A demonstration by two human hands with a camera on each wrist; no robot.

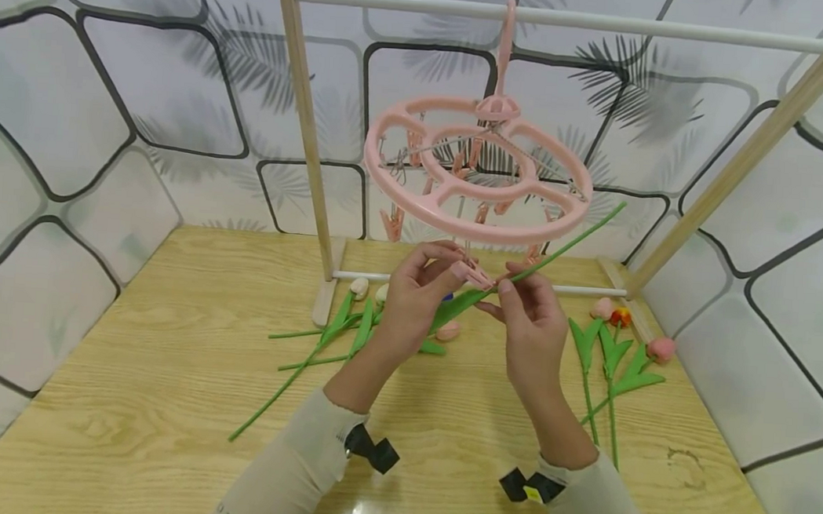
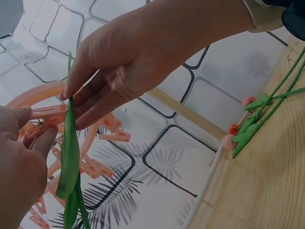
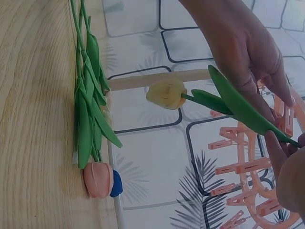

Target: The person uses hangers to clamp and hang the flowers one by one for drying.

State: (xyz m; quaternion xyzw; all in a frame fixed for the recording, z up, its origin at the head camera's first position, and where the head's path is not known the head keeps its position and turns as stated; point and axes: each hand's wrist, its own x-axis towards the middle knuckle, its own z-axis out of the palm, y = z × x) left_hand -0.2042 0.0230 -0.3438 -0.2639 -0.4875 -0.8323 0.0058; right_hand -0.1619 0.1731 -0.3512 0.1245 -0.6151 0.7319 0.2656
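My left hand pinches a pink clothespin hanging under a round pink clip hanger. In the right wrist view that clothespin meets the stem near the leaf base. My right hand pinches the green stem of an artificial tulip, held tilted with its stem end up to the right. Its pale yellow bloom shows in the right wrist view, pointing away from both hands; in the head view my left hand hides it. The leaves hang below the fingers in the left wrist view.
The hanger hooks over the white bar of a wooden-legged stand. Other clothespins dangle from it. White tulips and a pink one lie left and centre on the table; pink and orange-red tulips lie right.
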